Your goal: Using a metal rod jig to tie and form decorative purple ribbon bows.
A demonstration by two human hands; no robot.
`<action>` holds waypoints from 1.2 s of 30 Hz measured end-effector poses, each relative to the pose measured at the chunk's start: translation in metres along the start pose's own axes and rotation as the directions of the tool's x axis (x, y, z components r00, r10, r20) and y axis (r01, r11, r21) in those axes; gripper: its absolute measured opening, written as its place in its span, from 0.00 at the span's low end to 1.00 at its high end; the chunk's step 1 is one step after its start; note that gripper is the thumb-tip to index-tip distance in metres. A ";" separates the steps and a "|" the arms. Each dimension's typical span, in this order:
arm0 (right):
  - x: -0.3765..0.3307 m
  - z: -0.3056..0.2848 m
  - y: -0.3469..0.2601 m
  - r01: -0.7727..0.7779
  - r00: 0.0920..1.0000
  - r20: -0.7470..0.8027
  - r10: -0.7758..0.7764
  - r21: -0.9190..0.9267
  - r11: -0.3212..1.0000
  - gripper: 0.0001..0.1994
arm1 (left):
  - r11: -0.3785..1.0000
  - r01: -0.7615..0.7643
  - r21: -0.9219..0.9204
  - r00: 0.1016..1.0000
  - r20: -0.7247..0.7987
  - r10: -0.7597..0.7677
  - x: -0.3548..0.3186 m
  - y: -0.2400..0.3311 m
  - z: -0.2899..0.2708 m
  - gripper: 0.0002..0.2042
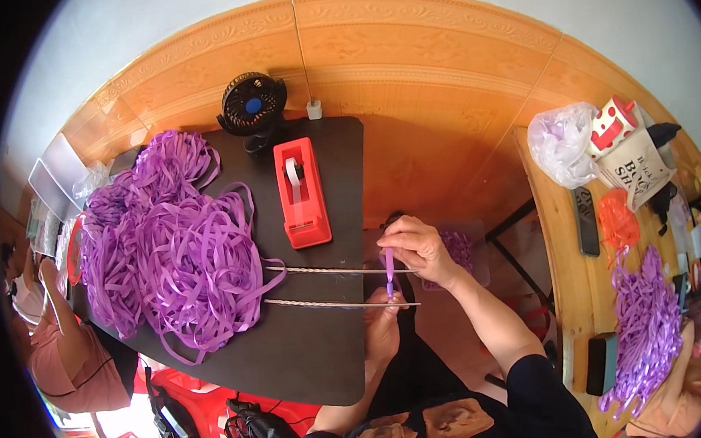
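Observation:
Two thin twisted metal rods, the far rod [321, 270] and the near rod [324, 304], reach over the right edge of the black table [310, 350]. A short length of purple ribbon [389, 266] spans the gap between them near their tips. My right hand [420, 247], at the far rod, pinches the upper end of this ribbon. My left hand [382, 331] is closed at the near rod's tip, its fingertips on the ribbon's lower end where it meets that rod. A big tangled heap of purple ribbon [201, 264] lies left of the rods, one loop touching the far rod.
A red tape dispenser [304, 198] and a black fan [253, 104] stand at the table's back. Below my right forearm sits a bin [474, 276] with purple ribbon. At right, a wooden table [558, 262] carries bags, a phone and shiny purple strips. Other people sit at both sides.

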State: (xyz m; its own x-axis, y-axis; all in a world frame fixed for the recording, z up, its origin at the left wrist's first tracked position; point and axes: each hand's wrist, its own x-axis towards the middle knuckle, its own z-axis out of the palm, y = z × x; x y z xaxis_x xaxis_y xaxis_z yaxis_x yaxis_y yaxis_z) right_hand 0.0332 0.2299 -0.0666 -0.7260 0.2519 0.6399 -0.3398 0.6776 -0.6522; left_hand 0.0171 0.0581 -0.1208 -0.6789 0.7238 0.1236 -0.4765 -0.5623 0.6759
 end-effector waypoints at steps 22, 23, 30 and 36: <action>-0.131 0.063 -0.097 -0.283 0.954 -0.081 0.288 0.074 0.956 0.06 | 0.913 0.369 0.177 0.923 -0.184 -0.337 -0.136 0.052 0.016 0.03; -0.134 0.066 -0.110 -0.322 0.940 -0.078 0.332 0.124 0.939 0.07 | 0.902 0.396 0.169 0.913 -0.176 -0.368 -0.144 0.060 0.014 0.03; -0.182 0.099 -0.160 -0.552 0.818 0.052 0.573 0.354 0.755 0.10 | 0.839 0.487 0.243 0.872 -0.181 -0.454 -0.184 0.094 -0.002 0.03; -0.230 0.122 -0.164 -0.663 0.718 0.190 0.669 0.481 0.574 0.06 | 0.766 0.491 0.416 0.871 -0.214 -0.442 -0.185 0.103 -0.013 0.03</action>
State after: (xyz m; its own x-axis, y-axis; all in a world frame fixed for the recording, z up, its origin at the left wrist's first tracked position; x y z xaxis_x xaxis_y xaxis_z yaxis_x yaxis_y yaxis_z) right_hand 0.1832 -0.0232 -0.1567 -0.8625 0.5032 -0.0544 -0.0014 -0.1098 -0.9939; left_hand 0.0861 -0.1392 -0.0832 -0.4999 0.7936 -0.3468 -0.4660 0.0911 0.8801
